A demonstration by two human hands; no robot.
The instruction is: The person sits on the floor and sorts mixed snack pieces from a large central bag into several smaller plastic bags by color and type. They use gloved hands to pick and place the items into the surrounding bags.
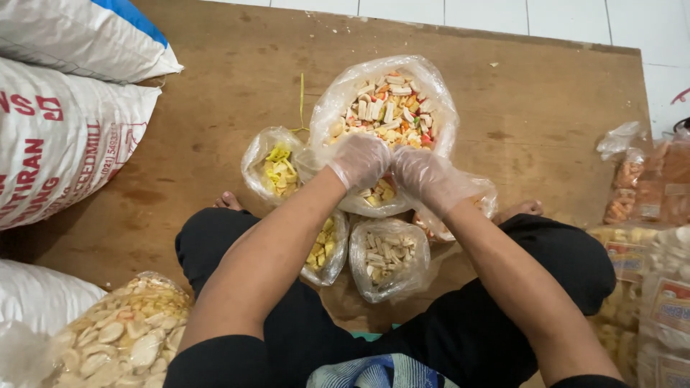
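Your left hand (359, 159) and right hand (425, 176), both in thin gloves, are close together at the near rim of the big open bag of mixed crackers (392, 108) in the centre of the frame; whether they pinch the plastic I cannot tell. If you pull the rim down, the bag may tip and spill onto the wooden board (230, 86) and the smaller bags (388, 257) below it.

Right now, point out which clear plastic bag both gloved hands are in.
The big open bag of mixed red, orange and cream snacks. The left hand and right hand rest at its near rim; the smaller bags hold single kinds.
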